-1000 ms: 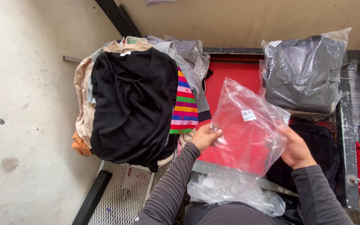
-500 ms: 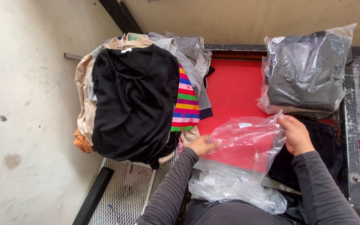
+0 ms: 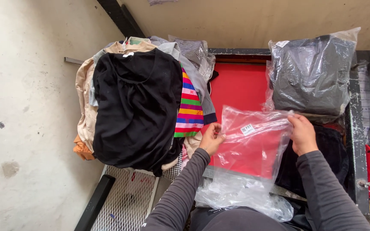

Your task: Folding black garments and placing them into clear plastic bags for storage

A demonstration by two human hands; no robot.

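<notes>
The left hand (image 3: 212, 139) pinches the left edge of a clear bag (image 3: 253, 143), thumb on top and fingers curled under; the right hand (image 3: 302, 134) grips the bag's upper right corner, fingers closed on the plastic. The bag is held spread out flat above the red table (image 3: 236, 85), empty and see-through. More crumpled bags (image 3: 240, 199) lie below it near the person's lap. A dark cloth (image 3: 322, 158) sits under the right hand, a bagged dark garment (image 3: 311, 72) beyond it. To the left, a black top (image 3: 135, 107) covers a clothes pile (image 3: 189, 107).
</notes>
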